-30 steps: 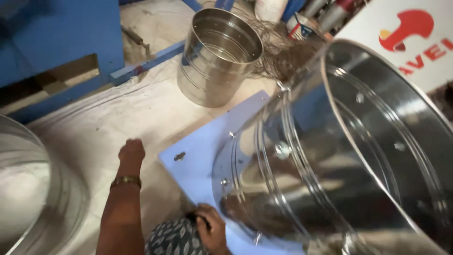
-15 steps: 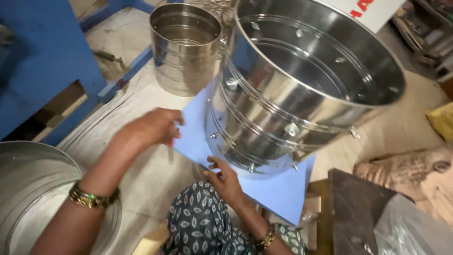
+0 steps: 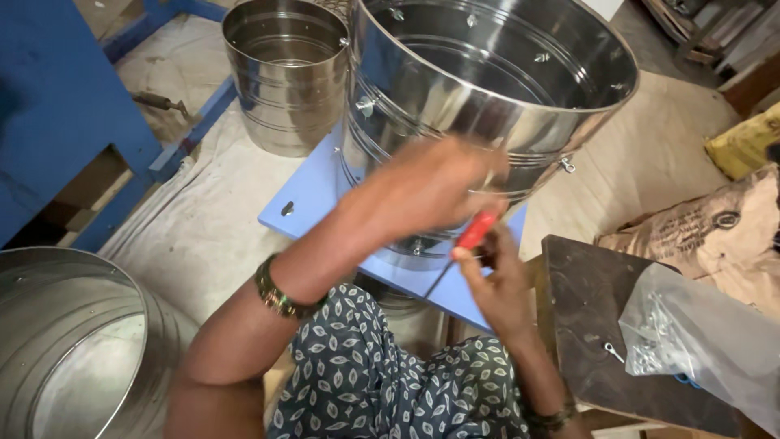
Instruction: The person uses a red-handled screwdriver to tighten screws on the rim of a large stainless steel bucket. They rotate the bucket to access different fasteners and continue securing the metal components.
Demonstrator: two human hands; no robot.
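Head view, looking down past a patterned lap (image 3: 382,374): the large steel drum (image 3: 487,97) stands upright on a light blue board (image 3: 313,199), and everything else is placed from it. The right hand (image 3: 500,289) sits just below the drum's near wall, its fingers pinched around a red-handled screwdriver (image 3: 471,236) whose thin shaft slants down and left toward the board's edge. The left hand (image 3: 435,183) crosses in front of the drum's near wall with the fingers curled together close to the screwdriver's red handle; it is blurred, so whether it grips the handle, a screw, or simply rests against the steel cannot be told. A gold bangle (image 3: 276,289) rings that wrist.

Behind and left of the drum stands a smaller steel drum (image 3: 284,73), nearly touching it. Far left of it, at the lower corner, lies a third steel shell (image 3: 73,341) on its side. Right of the drum is a dark wooden stool (image 3: 601,325) carrying a clear plastic bag of screws (image 3: 699,333), with one loose screw just beside the bag. A brown sack (image 3: 707,228) lies beyond.

As a judgement: the drum's curved, polished wall gives the tip little to bite on, so it could skid and scratch the steel or jab the left hand close by. Pushing hard sideways might also shift the drum on the smooth board.
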